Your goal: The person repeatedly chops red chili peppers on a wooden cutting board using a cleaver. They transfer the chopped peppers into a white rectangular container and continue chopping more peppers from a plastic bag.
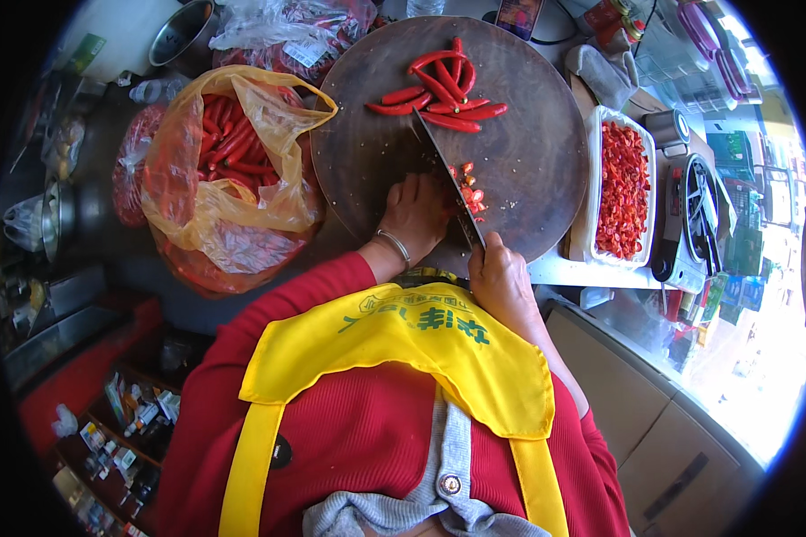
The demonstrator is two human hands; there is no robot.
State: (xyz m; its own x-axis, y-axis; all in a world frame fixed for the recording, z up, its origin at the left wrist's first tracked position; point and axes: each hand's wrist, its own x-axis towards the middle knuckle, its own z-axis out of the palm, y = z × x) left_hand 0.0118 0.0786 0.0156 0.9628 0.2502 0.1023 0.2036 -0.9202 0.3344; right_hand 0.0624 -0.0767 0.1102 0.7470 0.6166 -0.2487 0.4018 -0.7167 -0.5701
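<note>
My right hand [500, 272] grips the handle of a kitchen knife [445, 171], whose dark blade slants up and left over a round wooden chopping board [369, 74]. Left of the blade, my left hand [416, 209] rests low on the board with bent fingers, a metal bangle at its wrist. Its fingertips are close to the blade, and whatever they press on is mostly hidden. Cut red chili pieces [472, 196] lie just right of the blade. Several whole red chilies [453, 87] are piled at the far part of the board, near the knife's tip.
Left of the board stands an open orange plastic bag [208, 221] full of red chilies [235, 144]. At the right are a white tub [592, 201] of chopped chilies [622, 191], a grey cloth [601, 72] and a scale-like appliance [675, 235]. Behind lie a phone [519, 16] and filled clear bags [295, 40].
</note>
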